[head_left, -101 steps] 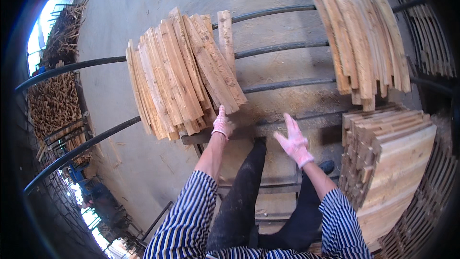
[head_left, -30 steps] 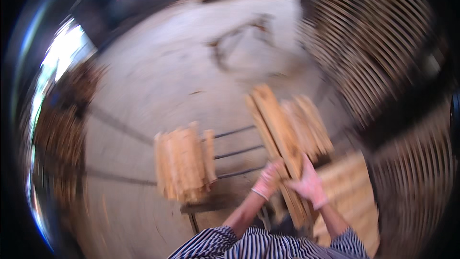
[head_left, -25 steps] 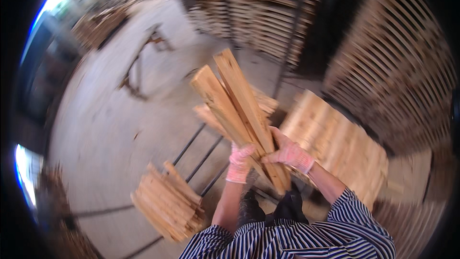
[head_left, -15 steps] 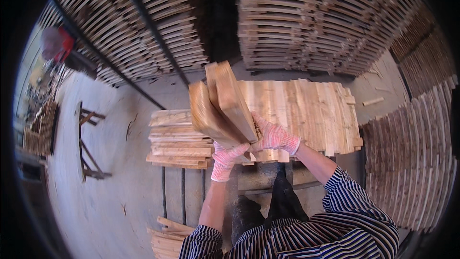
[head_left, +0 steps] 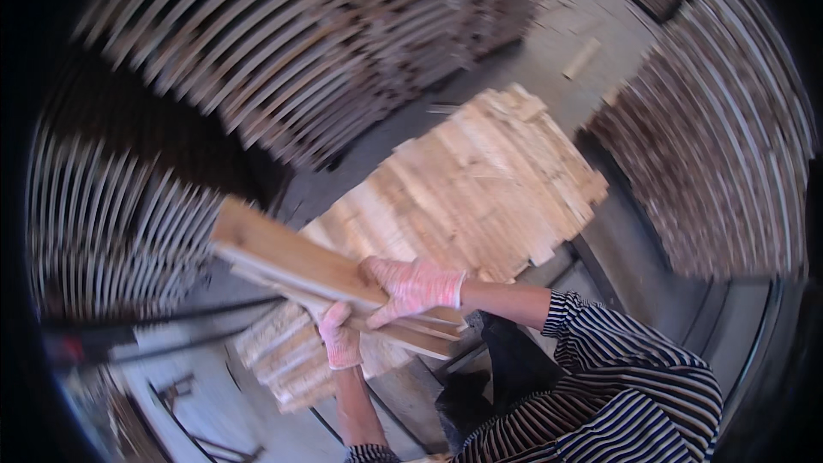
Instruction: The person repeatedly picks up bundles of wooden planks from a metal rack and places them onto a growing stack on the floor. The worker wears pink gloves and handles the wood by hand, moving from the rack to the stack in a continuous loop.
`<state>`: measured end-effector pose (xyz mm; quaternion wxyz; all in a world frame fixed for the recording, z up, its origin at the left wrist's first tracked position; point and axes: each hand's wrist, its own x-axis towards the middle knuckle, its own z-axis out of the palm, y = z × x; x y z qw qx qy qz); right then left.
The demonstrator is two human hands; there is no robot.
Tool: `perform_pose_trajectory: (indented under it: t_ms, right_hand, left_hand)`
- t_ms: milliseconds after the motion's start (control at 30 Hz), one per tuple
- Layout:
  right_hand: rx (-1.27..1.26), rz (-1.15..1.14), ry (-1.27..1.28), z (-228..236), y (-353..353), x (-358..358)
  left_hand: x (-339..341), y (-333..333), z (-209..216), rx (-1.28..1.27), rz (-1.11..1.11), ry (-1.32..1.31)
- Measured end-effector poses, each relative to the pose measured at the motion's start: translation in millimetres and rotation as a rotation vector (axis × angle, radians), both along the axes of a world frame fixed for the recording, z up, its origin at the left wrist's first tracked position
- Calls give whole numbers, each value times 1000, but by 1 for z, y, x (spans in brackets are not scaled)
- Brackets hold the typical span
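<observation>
Both my hands, in pink-and-white knit gloves, grip a small bundle of wooden boards (head_left: 287, 250) near its close end. My left hand (head_left: 340, 336) holds the bundle from the near left side, thumb on top. Across the upper right side lies my right hand (head_left: 413, 288), its fingers pressed over the top board. The bundle points away to the far left, and the ends of several boards fan out a little below my right hand. Beneath and beyond it stretches a row of boards laid side by side (head_left: 480, 193). A lower pile of boards (head_left: 287, 360) lies under the bundle at the left.
Tall stacks of spaced boards (head_left: 343, 43) stand at the far side, another stack (head_left: 111, 214) at the left, one more (head_left: 703, 146) at the right. Dark metal bars (head_left: 171, 334) cross the left. A loose wood piece (head_left: 583, 58) lies on the far floor.
My view has turned to the right. The bundle has swung from pointing up and away to lying lower, toward the far left, both hands still holding it.
</observation>
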<state>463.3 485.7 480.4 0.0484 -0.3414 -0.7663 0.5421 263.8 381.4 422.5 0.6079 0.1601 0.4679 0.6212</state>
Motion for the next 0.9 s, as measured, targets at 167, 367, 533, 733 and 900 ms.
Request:
perform_pose_trajectory:
  t_ms: [167, 367, 533, 733, 900]
  right_hand:
    - [172, -564, 152, -99, 17, 82]
    - [108, -671, -257, -178, 100, 238]
    - [326, -932, -428, -219, 168, 366]
    - [397, -946, -546, -274, 165, 451]
    - [734, -993, -670, -248, 161, 392]
  left_hand:
    - [89, 92, -75, -56, -36, -188]
    - [163, 163, -166, -298, -209, -211]
    - [176, 195, -182, -357, -312, -65]
    - [224, 217, -187, -388, -427, -58]
    - [274, 249, -168, -349, -447, -64]
